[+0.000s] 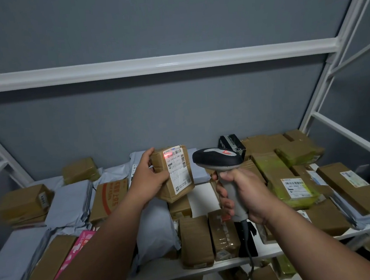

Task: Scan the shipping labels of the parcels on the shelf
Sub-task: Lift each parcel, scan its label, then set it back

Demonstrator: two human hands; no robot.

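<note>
My left hand (148,179) grips a small brown cardboard parcel (159,165) and holds it upright above the shelf, its white shipping label (178,170) facing me. A red scanner light falls on the label's upper left corner. My right hand (241,193) grips the grey handle of a black-and-grey barcode scanner (217,159), just right of the parcel, its head pointing at the label. The scanner's cable hangs down past the shelf's front edge.
The white shelf (192,272) is crowded with brown boxes, grey poly mailers (70,202), a pink package (75,252) and a yellow-green taped parcel (295,188) with a label. A white crossbar (149,64) runs overhead; white uprights stand on both sides. More parcels lie on the shelf below.
</note>
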